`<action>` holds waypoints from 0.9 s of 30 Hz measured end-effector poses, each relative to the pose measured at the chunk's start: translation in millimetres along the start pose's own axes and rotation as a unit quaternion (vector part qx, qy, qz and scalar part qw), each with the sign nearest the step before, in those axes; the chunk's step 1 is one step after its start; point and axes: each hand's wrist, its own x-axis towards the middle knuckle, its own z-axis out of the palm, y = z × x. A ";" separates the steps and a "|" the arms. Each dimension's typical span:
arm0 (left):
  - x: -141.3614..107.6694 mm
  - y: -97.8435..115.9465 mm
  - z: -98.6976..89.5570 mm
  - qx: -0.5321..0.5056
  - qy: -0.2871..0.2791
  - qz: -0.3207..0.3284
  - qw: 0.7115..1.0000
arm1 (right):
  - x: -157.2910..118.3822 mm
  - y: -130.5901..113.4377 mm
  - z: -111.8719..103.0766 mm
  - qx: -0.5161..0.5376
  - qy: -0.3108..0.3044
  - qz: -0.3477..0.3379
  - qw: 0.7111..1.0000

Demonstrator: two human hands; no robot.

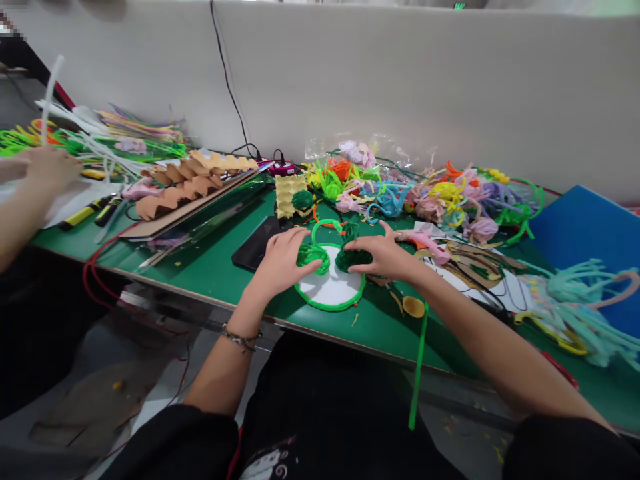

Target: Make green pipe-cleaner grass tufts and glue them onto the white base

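Observation:
A round white disc [325, 288] edged with bright green pipe cleaner lies on the green table in front of me. My left hand [284, 261] curls its fingers and thumb around a bright green pipe-cleaner piece [316, 257] over the disc's left side. Opposite it, my right hand [384, 255] grips a dark green pipe-cleaner piece [346, 260] over the right side. A curved bright green pipe cleaner [320, 225] arcs behind the disc. Fingers partly cover both pieces, and I cannot tell whether these are fixed to the disc.
A black phone [250, 247] lies left of the disc. Egg-carton strips [185, 187] rest on boards farther left, near a co-worker's hand [47, 170]. Colourful pipe-cleaner bundles [390, 193] line the back. A glue gun [430, 247], yellow scissors [555, 333] and blue board [580, 247] are at right.

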 end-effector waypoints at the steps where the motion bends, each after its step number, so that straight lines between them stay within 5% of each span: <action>1: 2.9 -0.1 0.0 0.000 -0.014 0.002 1.000 | -1.0 -1.4 1.1 -0.009 0.005 0.007 1.000; 10: 6.8 -5.5 4.6 -0.029 -0.103 0.012 0.994 | -9.1 -6.8 17.2 -0.040 0.068 0.007 0.997; 27: 0.1 5.2 3.0 0.021 -0.092 -0.008 0.996 | -11.7 -17.3 26.9 -0.111 0.118 0.025 0.986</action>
